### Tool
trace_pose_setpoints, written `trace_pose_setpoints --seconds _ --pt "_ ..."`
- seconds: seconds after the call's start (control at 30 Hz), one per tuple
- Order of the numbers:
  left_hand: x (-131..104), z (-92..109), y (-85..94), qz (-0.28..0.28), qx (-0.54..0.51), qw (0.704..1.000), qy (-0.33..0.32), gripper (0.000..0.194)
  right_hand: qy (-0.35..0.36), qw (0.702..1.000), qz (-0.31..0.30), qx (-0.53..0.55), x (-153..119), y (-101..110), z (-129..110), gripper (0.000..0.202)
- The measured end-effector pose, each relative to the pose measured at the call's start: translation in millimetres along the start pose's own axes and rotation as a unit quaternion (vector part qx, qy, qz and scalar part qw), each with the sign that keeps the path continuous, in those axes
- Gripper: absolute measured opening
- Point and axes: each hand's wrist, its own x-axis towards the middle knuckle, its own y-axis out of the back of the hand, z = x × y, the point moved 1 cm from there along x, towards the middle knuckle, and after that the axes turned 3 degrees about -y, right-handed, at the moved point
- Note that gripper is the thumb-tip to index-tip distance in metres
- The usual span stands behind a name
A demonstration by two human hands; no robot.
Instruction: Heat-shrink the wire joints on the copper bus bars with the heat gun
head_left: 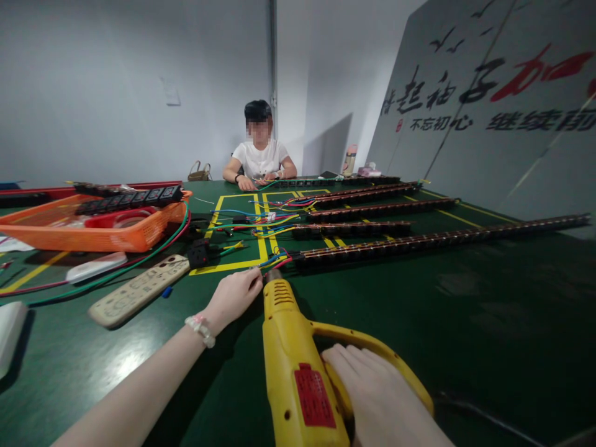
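Note:
My right hand (372, 385) is wrapped round the handle of a yellow heat gun (284, 335) with a red label. Its metal nozzle (274, 274) points away from me, at coloured wires (279, 262) that come from the near end of a long black strip (419, 243). Beside the nozzle, my left hand (237, 295) has its fingers pinched on the ends of those wires. The exact spot of the pinch is partly hidden by the fingers. A bracelet sits on the left wrist.
Several more black strips (354, 228) with loose wires lie beyond. On the left are an orange basket (153, 234), a beige remote control (139, 290), a black plug-like block (198, 253) and a white object (12, 335). A person (261, 155) sits across the green table (465, 347).

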Motion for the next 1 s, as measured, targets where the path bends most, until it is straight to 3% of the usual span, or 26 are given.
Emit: trace_pose_setpoints --seconds 0.27,0.37,0.53,0.73,1.0 --pt "-0.3 0.3 1.3 -0.009 -0.005 1.000 -0.007 0.022 0.063 0.995 0.068 -0.045 3.4 -23.6 16.8 0.053" --pt "-0.9 2.7 3.0 -0.017 0.002 1.000 -0.019 0.021 0.044 0.992 0.114 -0.033 4.1 -28.8 18.3 0.060" --pt "-1.1 5.0 4.9 -0.020 -0.002 1.000 -0.014 0.022 0.002 0.992 0.123 0.000 3.7 -25.9 14.2 0.088" --pt "-0.2 3.0 3.2 -0.012 -0.007 1.000 -0.021 0.033 0.004 0.989 0.148 -0.010 3.9 -29.7 16.8 0.094" --pt "-0.4 1.9 1.9 -0.008 -0.006 1.000 -0.003 0.034 0.070 0.991 0.089 -0.071 -0.1 -15.2 14.0 0.042"
